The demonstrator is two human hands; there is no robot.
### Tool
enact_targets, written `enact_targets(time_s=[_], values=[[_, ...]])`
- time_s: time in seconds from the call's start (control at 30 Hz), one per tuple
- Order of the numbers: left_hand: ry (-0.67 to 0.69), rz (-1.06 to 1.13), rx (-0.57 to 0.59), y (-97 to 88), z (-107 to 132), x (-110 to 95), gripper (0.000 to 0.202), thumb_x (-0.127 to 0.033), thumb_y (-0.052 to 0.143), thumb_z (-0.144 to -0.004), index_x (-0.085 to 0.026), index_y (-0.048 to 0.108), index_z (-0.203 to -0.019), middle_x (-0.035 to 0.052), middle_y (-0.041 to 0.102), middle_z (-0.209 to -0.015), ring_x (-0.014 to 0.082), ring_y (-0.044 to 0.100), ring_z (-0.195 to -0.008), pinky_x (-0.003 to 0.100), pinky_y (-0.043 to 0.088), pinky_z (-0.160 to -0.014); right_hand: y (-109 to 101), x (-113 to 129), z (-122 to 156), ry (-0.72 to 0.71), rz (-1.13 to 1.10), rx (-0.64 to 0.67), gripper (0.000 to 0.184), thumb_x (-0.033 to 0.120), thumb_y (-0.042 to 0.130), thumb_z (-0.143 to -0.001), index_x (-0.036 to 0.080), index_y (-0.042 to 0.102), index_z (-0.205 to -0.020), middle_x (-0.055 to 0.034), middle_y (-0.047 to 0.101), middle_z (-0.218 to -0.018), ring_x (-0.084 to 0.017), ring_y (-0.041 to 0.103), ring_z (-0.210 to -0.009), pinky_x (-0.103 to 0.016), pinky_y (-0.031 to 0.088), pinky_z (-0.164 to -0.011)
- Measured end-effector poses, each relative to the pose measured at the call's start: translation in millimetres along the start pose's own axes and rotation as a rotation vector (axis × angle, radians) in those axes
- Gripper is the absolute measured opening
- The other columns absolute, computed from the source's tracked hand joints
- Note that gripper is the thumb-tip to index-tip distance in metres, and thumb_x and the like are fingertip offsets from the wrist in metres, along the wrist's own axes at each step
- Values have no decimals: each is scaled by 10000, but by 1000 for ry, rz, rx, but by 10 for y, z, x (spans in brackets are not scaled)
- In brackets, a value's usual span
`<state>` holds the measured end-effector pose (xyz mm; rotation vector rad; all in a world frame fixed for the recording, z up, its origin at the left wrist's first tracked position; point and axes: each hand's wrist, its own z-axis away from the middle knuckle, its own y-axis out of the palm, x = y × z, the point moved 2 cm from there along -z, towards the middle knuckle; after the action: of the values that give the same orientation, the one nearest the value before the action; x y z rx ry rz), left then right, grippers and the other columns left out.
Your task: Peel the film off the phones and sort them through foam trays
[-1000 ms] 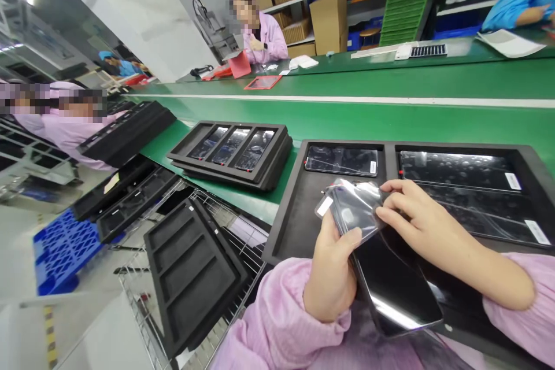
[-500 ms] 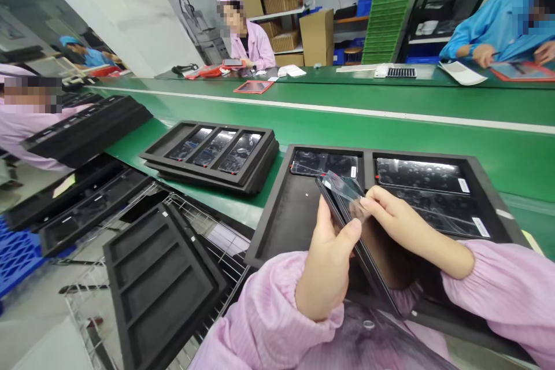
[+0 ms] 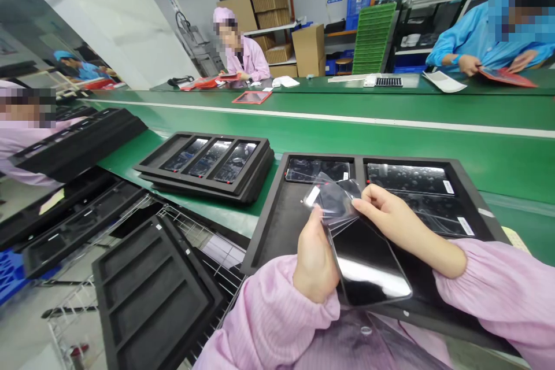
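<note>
A black glossy screen panel (image 3: 368, 263) is tilted up in front of me, my left hand (image 3: 316, 257) closed on its left edge. Clear protective film (image 3: 332, 199) with a white label lies loose across the panel's upper end. My right hand (image 3: 384, 208) pinches the film's right side between thumb and fingertips. Under both hands lies a black foam tray (image 3: 271, 225). In it are a screen panel (image 3: 318, 170) at the back left and a larger one (image 3: 407, 178) at the back right, with another partly hidden by my right forearm.
A stack of foam trays (image 3: 202, 156) holding screen panels stands on the green bench (image 3: 303, 127) to the left. Another foam tray (image 3: 151, 295) rests on a wire cart (image 3: 73, 324). Co-workers in pink (image 3: 254, 58) and blue (image 3: 459, 40) sit across the bench.
The panel has turned so its glossy face shows towards me. The film's free end has moved left over the panel's top. A co-worker in blue has lifted a red-edged panel.
</note>
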<state>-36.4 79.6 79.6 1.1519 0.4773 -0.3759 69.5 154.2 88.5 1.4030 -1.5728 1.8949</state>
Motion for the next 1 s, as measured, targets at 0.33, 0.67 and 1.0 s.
enact_targets(time_s=[0.33,0.67,1.0], values=[[-79,-66,142,-133,54,37,182,-280,699,-702,-143,673,-818,30,674,-819,196,613,-839,293,438,-837,-201,483,430,-410,-95,-36,111,199,469,-843,218,572,-808,38,616,-675,-115,575,-568,-191,445,-537],[-51,-49,253,-94,64,82,166,-288,710,-705,-142,705,-785,1,637,-655,144,579,-640,306,448,-831,-207,550,516,-590,12,-108,214,186,417,-906,215,547,-738,60,615,-635,-90,591,-527,-168,443,-486],[255,-142,23,-86,185,-49,455,-256,699,-713,-229,594,-1155,41,689,-1010,237,618,-1004,343,436,-918,-72,329,393,-252,-172,-62,167,326,543,-762,254,618,-892,30,598,-717,-138,557,-566,-217,464,-508]])
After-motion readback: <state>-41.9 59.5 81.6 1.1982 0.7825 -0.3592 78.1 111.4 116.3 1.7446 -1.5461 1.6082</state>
